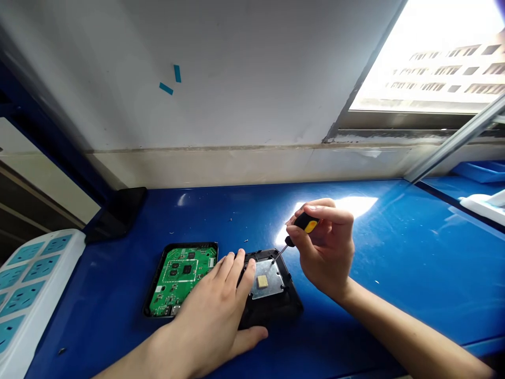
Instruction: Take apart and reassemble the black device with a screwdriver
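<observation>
My right hand (329,245) grips a black and yellow screwdriver (306,223) above the bench. The screwdriver slants down to the left, its tip at the upper corner of a metal plate (272,289) inside a black plastic cover (292,295). A small pale square pad (262,281) sits on that plate. Fingers outstretched, my left hand (221,305) lies over the cover's left side and hides part of it. Left of this hand, a green circuit board (177,284) rests in a black housing (155,279), partly covered by the hand.
The blue bench top (394,252) has a few tiny screws or scraps on it. A white power strip (74,268) with blue sockets stands at the left, beside a black bracket (118,213). A wall runs behind; a blue tray (481,171) is at the far right.
</observation>
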